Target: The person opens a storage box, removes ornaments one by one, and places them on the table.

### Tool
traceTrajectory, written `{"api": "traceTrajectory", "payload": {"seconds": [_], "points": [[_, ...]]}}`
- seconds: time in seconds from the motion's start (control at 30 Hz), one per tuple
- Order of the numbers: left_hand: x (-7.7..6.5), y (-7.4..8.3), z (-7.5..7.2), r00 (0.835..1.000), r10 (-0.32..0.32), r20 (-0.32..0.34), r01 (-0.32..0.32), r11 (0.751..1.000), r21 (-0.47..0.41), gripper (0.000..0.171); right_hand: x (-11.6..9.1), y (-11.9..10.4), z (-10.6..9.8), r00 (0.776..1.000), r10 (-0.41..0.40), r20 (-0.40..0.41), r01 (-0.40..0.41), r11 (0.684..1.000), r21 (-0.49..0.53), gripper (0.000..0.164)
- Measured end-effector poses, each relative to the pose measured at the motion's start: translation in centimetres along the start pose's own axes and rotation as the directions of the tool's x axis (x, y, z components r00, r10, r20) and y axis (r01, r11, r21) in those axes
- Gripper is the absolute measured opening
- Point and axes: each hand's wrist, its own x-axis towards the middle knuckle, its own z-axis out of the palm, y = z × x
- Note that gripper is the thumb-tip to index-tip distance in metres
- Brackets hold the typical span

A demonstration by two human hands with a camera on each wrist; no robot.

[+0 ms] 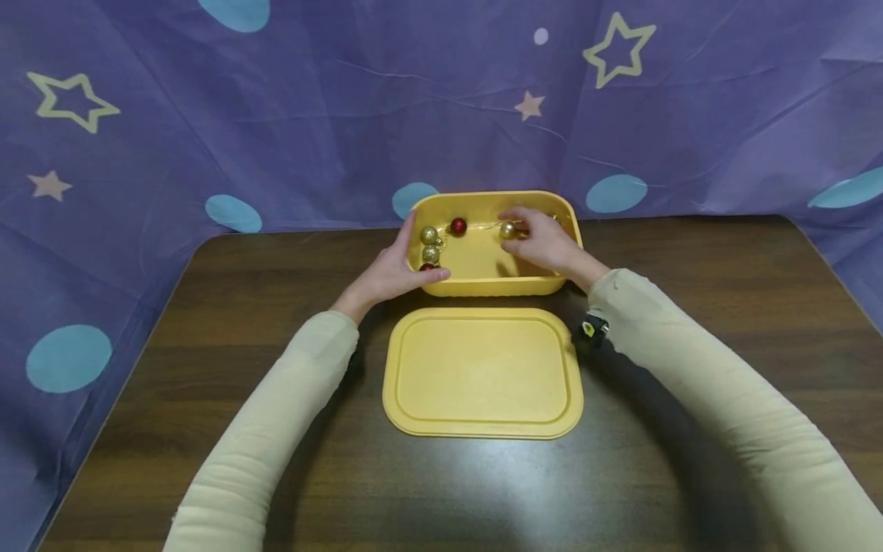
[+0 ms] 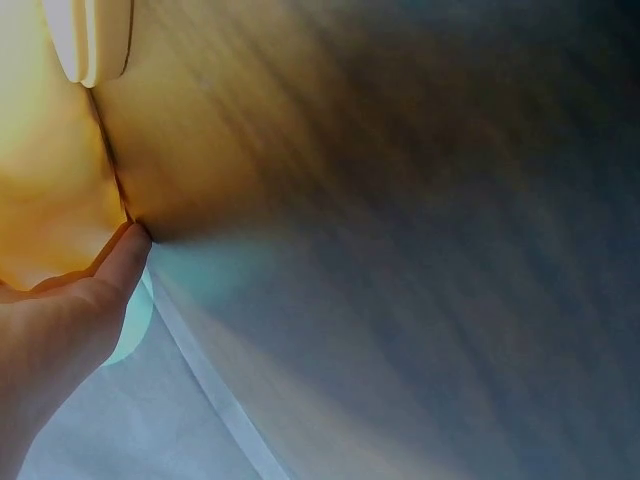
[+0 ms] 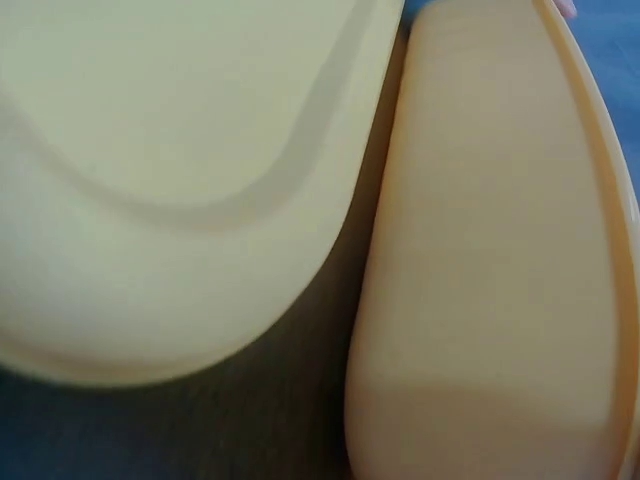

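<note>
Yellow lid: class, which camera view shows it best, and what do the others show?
The head view, because nearly all of the yellow lid shows there. The right wrist view has a rounded part close up, cut by the frame; the left wrist view, apparently just an edge.

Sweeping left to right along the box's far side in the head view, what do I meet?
Left hand, farther glittery gold ball, farther red ball, gold ball at the right hand.
</note>
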Motion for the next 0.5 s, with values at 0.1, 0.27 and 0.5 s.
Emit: {"api": "traceTrajectory", "payload": {"seconds": [0.1, 0.27, 0.5], "points": [[-0.02, 0.08, 0.04, 1.000, 0.000, -0.002, 0.000, 1.000, 0.001, 0.114, 0.19, 0.11, 0.03, 1.000, 0.002, 0.019, -0.004, 0.997, 0.079, 0.053], [-0.13, 0.18, 0.10, 1.000, -0.004, -0.001, 0.004, 1.000, -0.009, 0.113, 0.38, 0.28, 0.10, 0.997, -0.009, 0.078, -0.002, 0.989, 0.145, 0.057], [-0.14, 0.25, 0.05, 1.000, -0.014, 0.001, 0.014, 1.000, -0.024, 0.113, 0.35, 0.15, 0.19, 0.992, -0.025, 0.122, 0.014, 0.996, 0.087, 0.053]]}}
